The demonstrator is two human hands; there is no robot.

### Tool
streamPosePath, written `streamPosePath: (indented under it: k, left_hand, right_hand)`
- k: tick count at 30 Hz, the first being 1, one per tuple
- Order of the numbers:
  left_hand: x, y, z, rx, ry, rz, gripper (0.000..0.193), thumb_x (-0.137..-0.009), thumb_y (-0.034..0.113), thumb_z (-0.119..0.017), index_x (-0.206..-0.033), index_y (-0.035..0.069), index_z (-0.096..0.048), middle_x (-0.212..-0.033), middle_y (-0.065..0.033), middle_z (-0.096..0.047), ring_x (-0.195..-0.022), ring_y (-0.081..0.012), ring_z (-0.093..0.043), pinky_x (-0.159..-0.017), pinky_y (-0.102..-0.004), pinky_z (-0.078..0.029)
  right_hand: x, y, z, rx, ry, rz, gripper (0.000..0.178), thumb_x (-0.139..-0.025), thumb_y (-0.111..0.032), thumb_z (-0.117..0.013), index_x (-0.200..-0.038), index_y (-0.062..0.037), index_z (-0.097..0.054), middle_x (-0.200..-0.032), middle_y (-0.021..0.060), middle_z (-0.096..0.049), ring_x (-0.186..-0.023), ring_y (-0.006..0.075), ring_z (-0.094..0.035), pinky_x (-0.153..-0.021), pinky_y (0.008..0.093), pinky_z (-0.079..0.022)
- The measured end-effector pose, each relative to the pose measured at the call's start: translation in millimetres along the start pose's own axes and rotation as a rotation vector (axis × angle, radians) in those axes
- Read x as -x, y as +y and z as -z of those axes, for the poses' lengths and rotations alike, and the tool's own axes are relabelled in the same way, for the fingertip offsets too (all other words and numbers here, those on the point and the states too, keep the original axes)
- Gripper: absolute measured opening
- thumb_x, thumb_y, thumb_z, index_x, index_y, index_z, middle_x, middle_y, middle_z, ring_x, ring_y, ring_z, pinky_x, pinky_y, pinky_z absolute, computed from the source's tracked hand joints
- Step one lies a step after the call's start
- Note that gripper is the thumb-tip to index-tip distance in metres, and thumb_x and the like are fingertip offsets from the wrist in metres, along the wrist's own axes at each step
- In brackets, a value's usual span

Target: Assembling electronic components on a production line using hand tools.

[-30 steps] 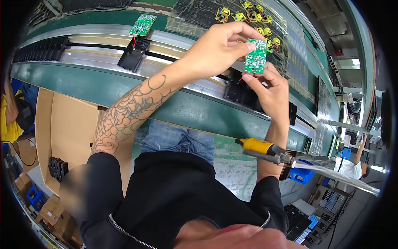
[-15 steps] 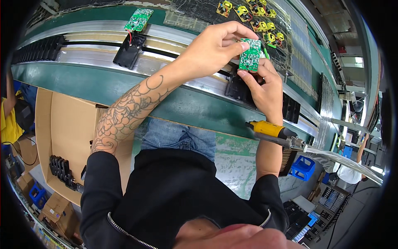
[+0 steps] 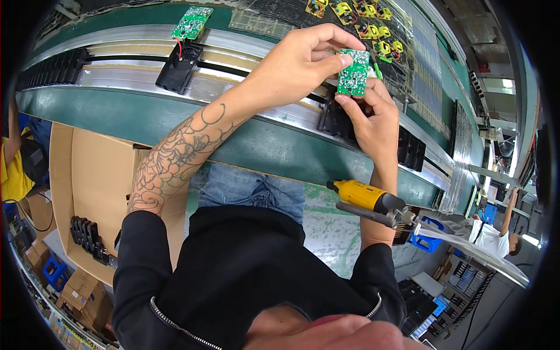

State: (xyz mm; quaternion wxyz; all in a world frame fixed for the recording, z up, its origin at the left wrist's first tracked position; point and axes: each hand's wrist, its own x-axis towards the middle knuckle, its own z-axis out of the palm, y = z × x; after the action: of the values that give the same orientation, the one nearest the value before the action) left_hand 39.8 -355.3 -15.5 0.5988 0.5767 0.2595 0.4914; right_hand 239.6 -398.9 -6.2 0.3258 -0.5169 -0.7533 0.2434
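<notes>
A green circuit board (image 3: pixel 353 74) is held upright between my two hands, its soldered face toward me. My left hand (image 3: pixel 309 63) pinches its upper left edge between thumb and fingers. At the lower edge my right hand (image 3: pixel 373 119) grips it, thumb in front and fingers partly hidden behind. Just below the board a black plastic case (image 3: pixel 337 121) sits on the metal rail. Farther left, another green circuit board (image 3: pixel 192 22) hangs by red wires over a second black case (image 3: pixel 179 69). A yellow-and-black power screwdriver (image 3: pixel 361 195) hangs in front of my right forearm.
Several yellow-topped circuit boards (image 3: pixel 370 29) lie on the dark mat at the back. Rows of black cases stand on the rail (image 3: pixel 245 96) at both ends. An open cardboard box (image 3: pixel 93 169) is at my left. Other people are at both sides.
The yellow screwdriver has swung slightly left and down. The board and both hands have shifted up a little, with the grip unchanged. The case and board at left have moved slightly left.
</notes>
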Motion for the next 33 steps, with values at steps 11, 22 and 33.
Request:
streamPosePath:
  k: [11, 22, 33]
  left_hand:
    - [14.6, -8.5, 3.3, -0.041, 0.044, 0.031, 0.036, -0.091, 0.0, -0.067, -0.127, 0.0, -0.06, -0.109, -0.0125, -0.069, -0.093, -0.014, -0.067, -0.082, -0.0251, -0.058]
    - [16.3, -13.0, 3.5, -0.119, 0.167, -0.008, 0.038, -0.089, -0.003, -0.067, -0.126, 0.0, -0.06, -0.105, -0.0114, -0.07, -0.088, -0.0134, -0.068, -0.071, -0.022, -0.056]
    - [19.6, -11.9, 1.4, -0.168, 0.211, -0.009, 0.04, -0.089, -0.003, -0.067, -0.128, 0.001, -0.059, -0.102, -0.0098, -0.07, -0.086, -0.0111, -0.067, -0.068, -0.0195, -0.053]
  right_hand:
    - [9.9, -5.7, 24.1, -0.029, 0.12, 0.088, 0.013, -0.086, -0.004, -0.071, -0.098, 0.0012, -0.073, -0.104, 0.0088, -0.067, -0.083, 0.0163, -0.055, -0.073, 0.0253, -0.043]
    - [63.7, -20.4, 55.3, -0.479, -0.388, 0.347, 0.049, -0.052, -0.039, -0.095, -0.084, -0.0071, -0.077, -0.083, 0.0085, -0.068, -0.068, 0.0172, -0.055, -0.063, 0.0289, -0.045]
    - [11.7, 1.0, 15.4, 0.01, 0.441, 0.144, 0.052, -0.066, -0.004, -0.08, -0.115, 0.0042, -0.065, -0.104, 0.0185, -0.069, -0.069, 0.0195, -0.061, -0.048, 0.0246, -0.051]
